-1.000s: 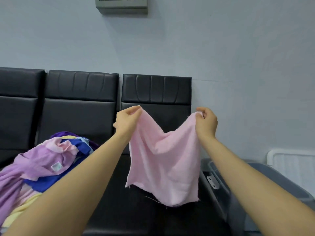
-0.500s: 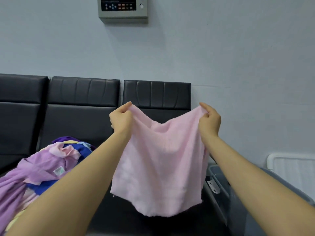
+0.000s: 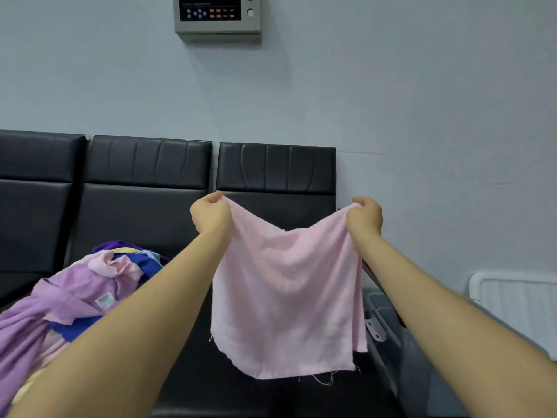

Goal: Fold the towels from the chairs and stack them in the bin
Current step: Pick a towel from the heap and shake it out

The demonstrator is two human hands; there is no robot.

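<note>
To the left of the pink towel (image 3: 286,291), a heap of purple, blue and pink towels (image 3: 75,294) lies on the seats of the black chairs (image 3: 144,188). The left hand (image 3: 211,215) pinches the pink towel's upper left corner, fingers curled over the edge; the cloth hangs free in the air in front of the rightmost chair back, sagging in a shallow dip between the two held corners. That sag and the loose, frayed lower hem suggest it is light, limp and not slippery, so the corners look like the best places to hold. The right hand (image 3: 366,218) pinches the upper right corner likewise. Right of and below the towel stands the grey bin (image 3: 388,315), partly hidden by the right forearm.
</note>
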